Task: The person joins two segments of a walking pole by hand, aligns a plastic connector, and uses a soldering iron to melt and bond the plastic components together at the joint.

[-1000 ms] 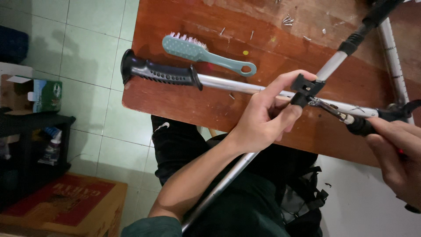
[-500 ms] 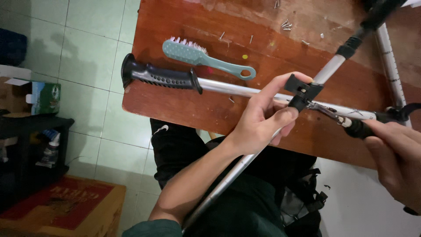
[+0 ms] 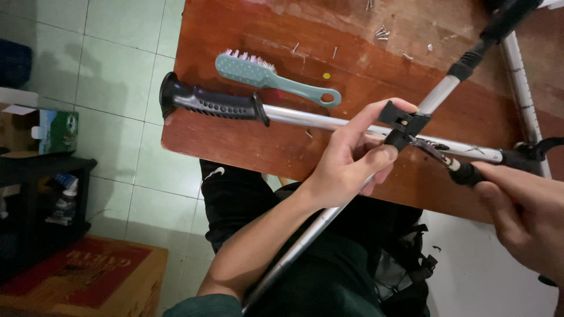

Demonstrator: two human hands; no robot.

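Note:
My left hand (image 3: 351,161) grips a silver metal pole (image 3: 305,238) just below its black clamp (image 3: 403,120), thumb and forefinger around the clamp. My right hand (image 3: 526,214) holds a screwdriver by its black handle (image 3: 467,174), the tip pointing at the clamp. A second silver pole (image 3: 317,120) with a black ribbed grip (image 3: 211,104) lies across the brown wooden table (image 3: 235,144), under the held pole.
A teal brush (image 3: 264,76) with pink bristles lies on the table behind the pole. Several loose screws (image 3: 382,32) are scattered at the far side. A white tube (image 3: 520,76) runs along the right. Boxes (image 3: 56,130) and a dark shelf (image 3: 35,199) stand on the tiled floor to the left.
The view has shifted slightly. My right hand with the screwdriver has moved a little closer to the clamp. My left hand keeps its grip.

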